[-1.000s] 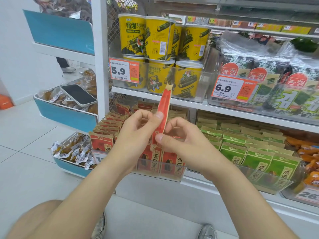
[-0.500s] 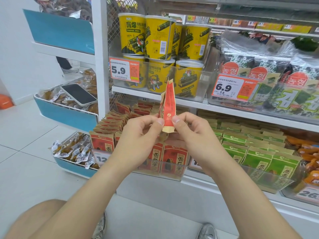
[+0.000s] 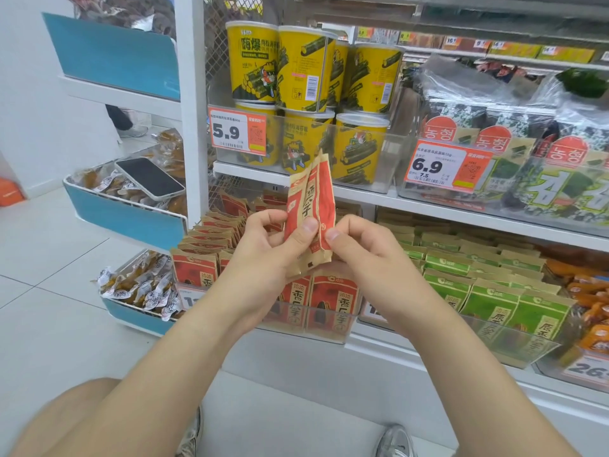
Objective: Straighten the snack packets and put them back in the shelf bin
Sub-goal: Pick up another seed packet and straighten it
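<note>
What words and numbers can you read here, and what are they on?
"5.9": tub price tag.
"6.9", "7.5": seaweed price tag.
"농형": seaweed packs.
"嗨爆": yellow tub.
"香瓜子": red packet pinched by left hand and right hand.
"原": green packets.
"26": corner tag, cut off by the frame.
Top-shelf tags and fine print: too small to read.

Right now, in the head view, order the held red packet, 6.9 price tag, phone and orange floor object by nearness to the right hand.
1. red packet, pinched by the right hand itself.
2. 6.9 price tag, upper right, on the shelf front.
3. phone, left, on the side rack.
4. orange object, far left, on the floor.
</note>
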